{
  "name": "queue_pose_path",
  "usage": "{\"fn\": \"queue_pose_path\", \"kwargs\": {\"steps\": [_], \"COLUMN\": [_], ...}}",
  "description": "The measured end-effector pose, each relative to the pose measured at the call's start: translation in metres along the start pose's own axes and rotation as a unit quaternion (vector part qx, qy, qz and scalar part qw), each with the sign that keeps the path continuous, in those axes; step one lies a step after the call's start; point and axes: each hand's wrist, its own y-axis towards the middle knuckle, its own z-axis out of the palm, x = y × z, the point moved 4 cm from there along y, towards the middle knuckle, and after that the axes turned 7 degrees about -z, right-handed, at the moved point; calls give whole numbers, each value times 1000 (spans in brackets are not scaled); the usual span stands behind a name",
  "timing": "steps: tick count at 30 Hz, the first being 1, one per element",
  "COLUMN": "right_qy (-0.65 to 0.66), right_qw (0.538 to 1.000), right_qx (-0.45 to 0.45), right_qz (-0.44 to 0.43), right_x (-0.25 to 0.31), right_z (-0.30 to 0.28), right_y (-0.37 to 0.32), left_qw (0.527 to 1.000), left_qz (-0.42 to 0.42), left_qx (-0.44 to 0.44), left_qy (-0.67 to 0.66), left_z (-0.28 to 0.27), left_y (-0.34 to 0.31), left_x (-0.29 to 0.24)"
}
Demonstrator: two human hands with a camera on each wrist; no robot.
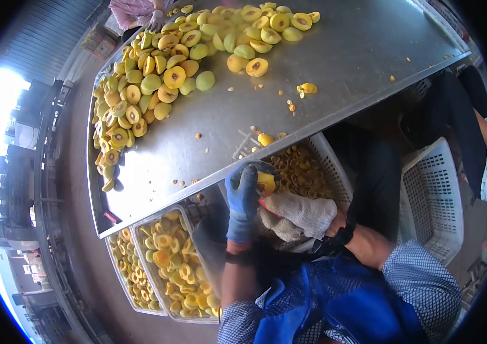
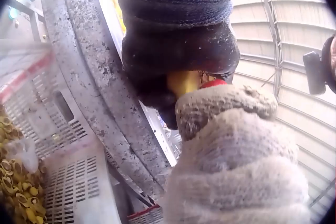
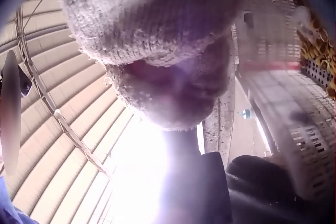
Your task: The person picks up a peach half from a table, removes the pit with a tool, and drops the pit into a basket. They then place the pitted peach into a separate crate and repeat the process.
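In the head view the left hand (image 1: pixel 242 198), in a blue-grey glove, grips a yellow fruit piece (image 1: pixel 266 183) above the table's front edge. The right hand (image 1: pixel 298 215), in a white knitted glove, is curled round a red tool (image 1: pixel 267 205) whose end lies against the fruit. In the left wrist view the fruit (image 2: pixel 184 82) shows between the dark glove (image 2: pixel 181 45) and the white glove (image 2: pixel 236 150), with the red part (image 2: pixel 213 83) beside it. The tool's shape is mostly hidden. In the right wrist view the white glove (image 3: pixel 157 40) hides the work.
Halved fruit (image 1: pixel 150 84) lies heaped on the metal table (image 1: pixel 243 109); scraps are scattered nearer the edge. Below stand a crate of peelings (image 1: pixel 301 172), trays of cut fruit (image 1: pixel 177 264) and a white crate (image 1: pixel 435 200). Another person's gloved hand (image 1: pixel 156 20) is at the far edge.
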Motion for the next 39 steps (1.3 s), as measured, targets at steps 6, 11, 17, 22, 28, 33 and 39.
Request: {"fn": "queue_pose_path", "kwargs": {"steps": [6, 11, 17, 22, 28, 33, 39], "right_qy": [-393, -210, -2, -15, -108, -133, -511], "right_qw": [881, 967, 997, 994, 991, 986, 818], "right_qx": [-14, -27, -74, -97, -80, -97, -53], "right_qz": [-262, -142, 32, 41, 6, 12, -258], "right_x": [-12, -45, -18, -37, -46, -37, -71], "right_z": [-20, -72, -48, -74, -69, -87, -109], "right_y": [-5, -7, -21, -21, 2, -6, -4], "left_qw": [963, 935, 905, 654, 801, 769, 910], "left_qz": [-71, -51, -43, -111, 37, 103, -16], "left_qx": [-51, -72, -168, -106, -80, -50, 17], "left_qy": [-254, -344, 388, 741, 593, 628, 413], "left_z": [8, -25, -111, -180, -73, 4, 26], "left_y": [-7, -10, -77, -99, 117, 276, 277], "left_x": [21, 13, -56, -95, -106, -44, -23]}}
